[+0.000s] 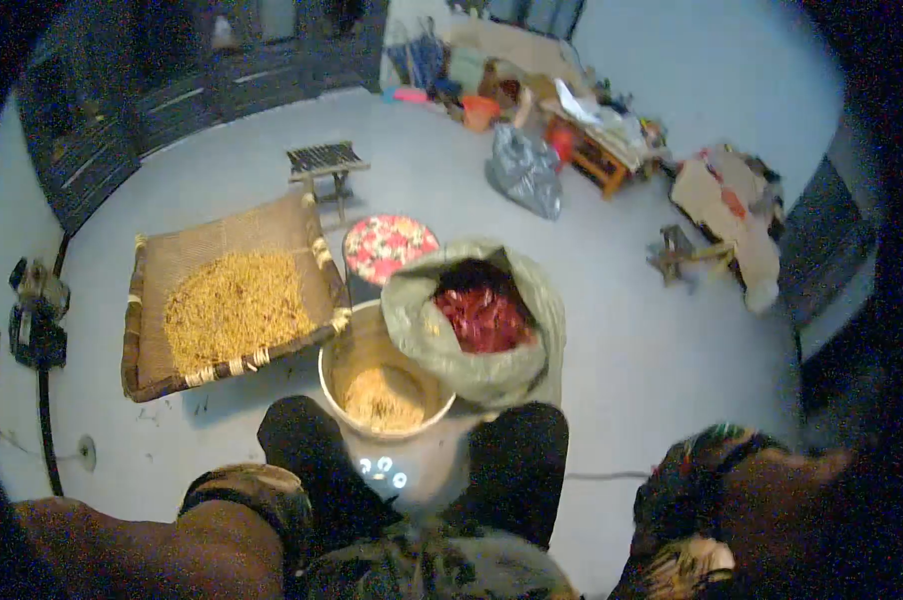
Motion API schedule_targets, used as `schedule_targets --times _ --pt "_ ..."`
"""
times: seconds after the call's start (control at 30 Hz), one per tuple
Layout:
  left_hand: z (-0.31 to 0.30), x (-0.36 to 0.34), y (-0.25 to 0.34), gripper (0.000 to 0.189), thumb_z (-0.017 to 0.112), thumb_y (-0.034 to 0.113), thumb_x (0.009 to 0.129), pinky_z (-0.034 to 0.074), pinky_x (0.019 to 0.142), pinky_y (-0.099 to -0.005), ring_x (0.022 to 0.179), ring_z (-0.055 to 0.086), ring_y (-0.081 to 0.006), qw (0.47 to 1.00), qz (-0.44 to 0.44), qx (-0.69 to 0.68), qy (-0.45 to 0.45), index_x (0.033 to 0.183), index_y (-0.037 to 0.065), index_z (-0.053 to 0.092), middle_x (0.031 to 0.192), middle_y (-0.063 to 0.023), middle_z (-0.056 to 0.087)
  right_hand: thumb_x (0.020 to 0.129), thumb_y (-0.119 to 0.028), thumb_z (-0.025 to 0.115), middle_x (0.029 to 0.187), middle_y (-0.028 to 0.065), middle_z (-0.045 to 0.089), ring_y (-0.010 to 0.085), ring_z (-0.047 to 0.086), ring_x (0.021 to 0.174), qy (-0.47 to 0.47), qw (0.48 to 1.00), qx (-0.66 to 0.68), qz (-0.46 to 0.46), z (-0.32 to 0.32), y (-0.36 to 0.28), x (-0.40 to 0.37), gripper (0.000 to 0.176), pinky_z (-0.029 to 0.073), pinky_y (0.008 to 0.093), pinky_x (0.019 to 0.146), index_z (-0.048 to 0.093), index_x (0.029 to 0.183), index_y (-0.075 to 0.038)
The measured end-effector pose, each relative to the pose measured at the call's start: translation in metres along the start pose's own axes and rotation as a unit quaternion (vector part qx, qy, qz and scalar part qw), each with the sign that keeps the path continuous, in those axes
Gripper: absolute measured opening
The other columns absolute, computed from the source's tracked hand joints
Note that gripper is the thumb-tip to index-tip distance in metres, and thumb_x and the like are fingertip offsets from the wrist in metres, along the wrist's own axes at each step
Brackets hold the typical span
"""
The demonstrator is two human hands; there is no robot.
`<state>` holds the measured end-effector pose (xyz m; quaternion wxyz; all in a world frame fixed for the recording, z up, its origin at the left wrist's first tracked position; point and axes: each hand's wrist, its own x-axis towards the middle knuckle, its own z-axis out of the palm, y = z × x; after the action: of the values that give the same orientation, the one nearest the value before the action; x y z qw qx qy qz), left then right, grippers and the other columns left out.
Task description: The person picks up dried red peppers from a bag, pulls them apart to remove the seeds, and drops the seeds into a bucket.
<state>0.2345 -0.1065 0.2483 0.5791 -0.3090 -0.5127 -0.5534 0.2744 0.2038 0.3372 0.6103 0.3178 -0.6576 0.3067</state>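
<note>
Neither of my hands shows; only bare arms with patterned sleeves appear at the lower left and lower right, running out into the dark frame edges. Between and beyond my dark-clad knees stands a round bucket with pale yellow grain-like material at its bottom. Against its right side, an open greenish sack holds dark red pieces. To the left, a square woven tray with a bound rim carries a spread of yellow grain; its right corner meets the bucket's rim.
A round floral-topped stool is behind the bucket, and a small slatted stool farther back. A grey plastic bag lies near a cluttered low table. Another cloth-covered pile sits at right. A dark device is at left.
</note>
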Motion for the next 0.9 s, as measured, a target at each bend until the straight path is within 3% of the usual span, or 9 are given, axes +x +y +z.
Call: schedule_targets --times 0.33,0.9 --pt "0.005 -0.019 -0.021 0.043 0.066 0.015 0.086 0.053 0.085 -0.0385 0.101 0.062 -0.0282 0.999 0.0 0.037 0.002 0.123 -0.001 0.053 0.116 -0.0218 0.061 0.092 -0.011 0.052 0.121 0.0227 0.06 0.0284 0.065 0.096 0.0 1.0 0.007 0.011 0.006 0.016 -0.034 0.033 0.056 0.0363 0.075 0.052 0.124 0.001" --pt "0.016 -0.027 -0.009 0.045 0.068 0.014 0.085 0.054 0.082 -0.036 0.097 0.063 -0.0258 0.999 -0.005 0.038 0.001 0.124 -0.001 0.051 0.114 -0.0211 0.062 0.09 -0.005 0.056 0.118 0.0214 0.062 0.0265 0.066 0.095 -0.013 0.999 0.039 0.021 0.023 0.017 -0.051 0.031 0.056 0.0355 0.074 0.056 0.121 -0.002"
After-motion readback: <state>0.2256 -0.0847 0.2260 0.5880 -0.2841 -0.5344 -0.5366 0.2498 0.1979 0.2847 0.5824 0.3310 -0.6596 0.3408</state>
